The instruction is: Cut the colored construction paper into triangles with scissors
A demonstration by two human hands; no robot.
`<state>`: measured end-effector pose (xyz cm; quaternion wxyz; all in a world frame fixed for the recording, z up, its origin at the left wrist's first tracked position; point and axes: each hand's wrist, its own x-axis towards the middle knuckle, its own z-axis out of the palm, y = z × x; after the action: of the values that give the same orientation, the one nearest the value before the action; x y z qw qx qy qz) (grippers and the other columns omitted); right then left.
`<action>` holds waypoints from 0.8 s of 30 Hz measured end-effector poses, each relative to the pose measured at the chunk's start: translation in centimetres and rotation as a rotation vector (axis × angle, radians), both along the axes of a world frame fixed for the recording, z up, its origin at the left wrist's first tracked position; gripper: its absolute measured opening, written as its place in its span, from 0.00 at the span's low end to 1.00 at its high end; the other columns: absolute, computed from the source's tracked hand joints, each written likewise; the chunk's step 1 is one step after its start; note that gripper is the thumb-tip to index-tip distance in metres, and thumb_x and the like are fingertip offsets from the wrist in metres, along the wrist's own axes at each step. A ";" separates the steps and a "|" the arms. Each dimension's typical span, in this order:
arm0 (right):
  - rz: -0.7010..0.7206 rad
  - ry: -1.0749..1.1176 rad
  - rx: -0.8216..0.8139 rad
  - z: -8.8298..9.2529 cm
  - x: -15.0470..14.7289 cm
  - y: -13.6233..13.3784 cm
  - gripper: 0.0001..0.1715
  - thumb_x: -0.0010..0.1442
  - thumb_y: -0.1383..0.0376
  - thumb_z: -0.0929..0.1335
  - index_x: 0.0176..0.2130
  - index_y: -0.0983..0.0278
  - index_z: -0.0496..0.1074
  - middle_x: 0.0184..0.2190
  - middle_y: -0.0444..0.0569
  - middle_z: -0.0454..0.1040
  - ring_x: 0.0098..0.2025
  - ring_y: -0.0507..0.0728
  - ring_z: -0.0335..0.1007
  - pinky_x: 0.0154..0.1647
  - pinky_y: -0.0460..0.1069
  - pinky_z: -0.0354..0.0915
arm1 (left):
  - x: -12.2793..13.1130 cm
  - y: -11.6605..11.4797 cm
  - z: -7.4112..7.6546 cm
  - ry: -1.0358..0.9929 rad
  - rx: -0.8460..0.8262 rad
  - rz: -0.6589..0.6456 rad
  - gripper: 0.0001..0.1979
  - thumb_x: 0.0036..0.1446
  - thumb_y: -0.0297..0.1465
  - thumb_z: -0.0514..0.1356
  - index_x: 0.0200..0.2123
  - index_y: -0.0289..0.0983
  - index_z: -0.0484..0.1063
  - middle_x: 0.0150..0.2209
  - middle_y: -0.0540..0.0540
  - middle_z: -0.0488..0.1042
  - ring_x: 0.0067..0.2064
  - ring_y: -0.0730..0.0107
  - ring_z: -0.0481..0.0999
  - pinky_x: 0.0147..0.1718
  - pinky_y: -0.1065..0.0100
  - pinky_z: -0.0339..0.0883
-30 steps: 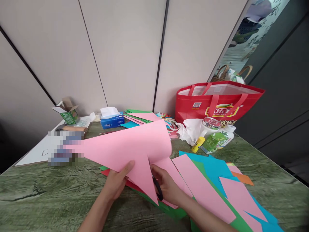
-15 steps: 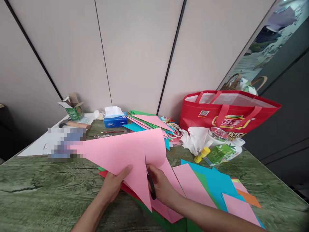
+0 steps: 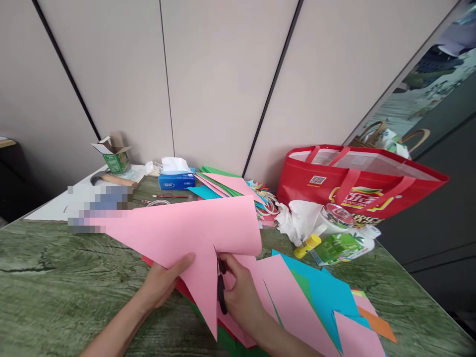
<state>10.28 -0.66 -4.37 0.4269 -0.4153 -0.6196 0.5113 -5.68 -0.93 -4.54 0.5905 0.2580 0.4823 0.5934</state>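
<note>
A large pink sheet [image 3: 178, 223] is raised over the table, with a slit running up from its lower edge. My left hand [image 3: 167, 277] pinches its lower left part, thumb on top and fingers underneath. Black-handled scissors [image 3: 222, 292] are in my right hand [image 3: 240, 287], their blades in the slit and partly hidden by the paper. Right of the slit, the sheet curls over. Beneath both hands lie more pink, red and green sheets.
Pink, blue, green and orange papers [image 3: 323, 292] spread at the right. Behind stand a red bag [image 3: 297, 173], crumpled tissue [image 3: 297, 218], a yellow glue stick [image 3: 308, 246], a blue tissue box [image 3: 176, 181], a paper stack [image 3: 238, 184] and an open green carton [image 3: 118, 161].
The view has shifted slightly. Both hands and the pink sheet appear a little further left in view, and the scissors are turned more upright, still in the slit.
</note>
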 end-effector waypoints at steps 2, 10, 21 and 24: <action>-0.152 -0.164 0.118 -0.1 0.8 -0.7 0.28 0.38 0.79 0.64 0.40 0.59 0.70 0.37 0.48 0.74 0.39 0.62 0.67 0.41 0.53 0.63 | 0.3 -0.4 0.4 -0.017 0.013 -0.051 0.26 0.36 0.31 0.68 0.43 0.35 0.71 0.36 0.42 0.78 0.39 0.57 0.75 0.41 0.60 0.68; -0.016 0.279 -0.235 0.1 0.5 -3.7 0.14 0.45 0.70 0.69 0.36 0.62 0.71 0.33 0.48 0.76 0.32 0.58 0.71 0.32 0.50 0.66 | 1.2 -0.9 0.0 0.056 -0.010 -0.176 0.12 0.37 0.31 0.67 0.28 0.33 0.74 0.29 0.43 0.78 0.37 0.59 0.75 0.38 0.61 0.69; -0.037 0.365 -0.262 -0.3 0.0 -2.1 0.18 0.41 0.62 0.74 0.35 0.63 0.73 0.36 0.49 0.77 0.40 0.62 0.71 0.39 0.54 0.67 | 1.0 -0.1 0.3 0.197 0.019 -0.272 0.11 0.39 0.35 0.66 0.26 0.35 0.71 0.18 0.49 0.74 0.16 0.67 0.69 0.12 0.67 0.63; 0.005 0.378 -0.243 -0.2 -0.1 -2.3 0.20 0.41 0.62 0.73 0.37 0.63 0.72 0.36 0.49 0.77 0.39 0.61 0.71 0.38 0.53 0.67 | 0.7 0.0 0.1 0.229 0.028 -0.307 0.10 0.40 0.36 0.65 0.22 0.35 0.71 0.15 0.48 0.72 0.14 0.67 0.68 0.11 0.68 0.62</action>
<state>10.19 -2.94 -4.57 0.4808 -0.3588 -0.4633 0.6523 -4.98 -0.91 -4.43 0.6118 0.4024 0.4931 0.4697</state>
